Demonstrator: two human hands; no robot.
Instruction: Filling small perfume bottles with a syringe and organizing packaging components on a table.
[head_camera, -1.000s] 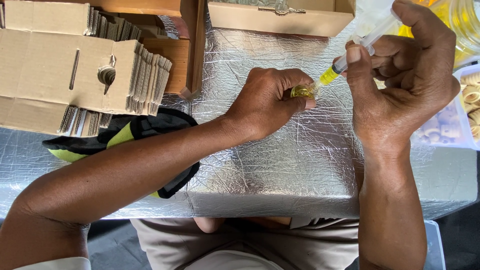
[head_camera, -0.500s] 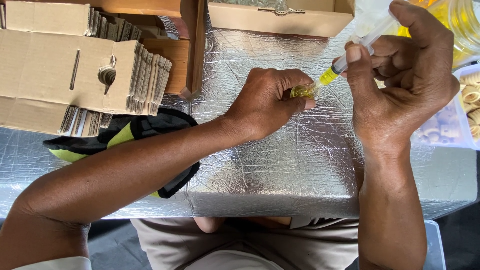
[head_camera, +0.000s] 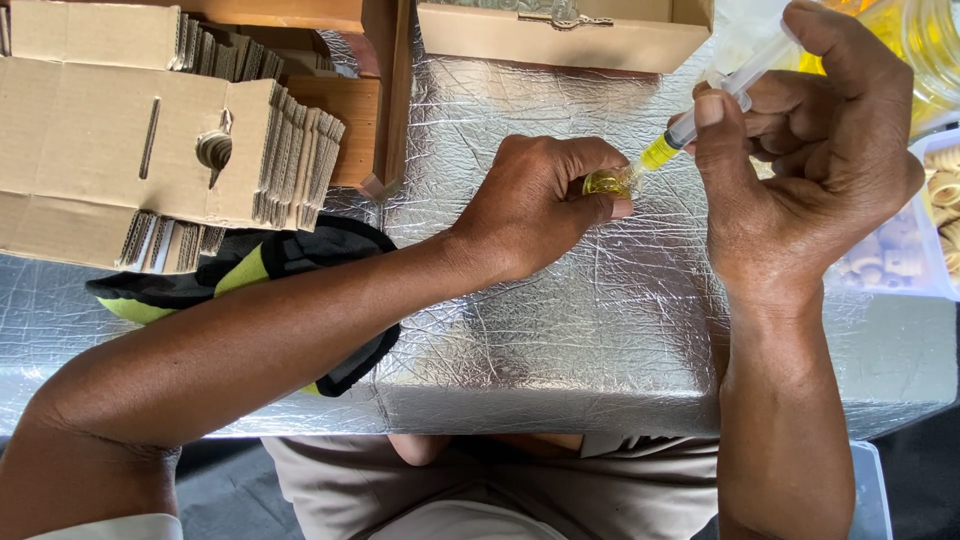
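My left hand (head_camera: 535, 205) rests on the silver foil table (head_camera: 560, 320) and pinches a small clear bottle (head_camera: 603, 183) holding yellow liquid. My right hand (head_camera: 810, 150) grips a plastic syringe (head_camera: 700, 112) with yellow liquid near its tip. My thumb sits on the plunger end. The syringe tip points down into the mouth of the small bottle. Most of the bottle is hidden by my left fingers.
A stack of flat cardboard boxes (head_camera: 130, 150) lies at the left. A black and yellow cloth (head_camera: 250, 270) sits under my left forearm. An open cardboard box (head_camera: 560, 35) stands at the back. A clear tub of small rings (head_camera: 920, 240) and a yellow-liquid container (head_camera: 925, 40) are at the right.
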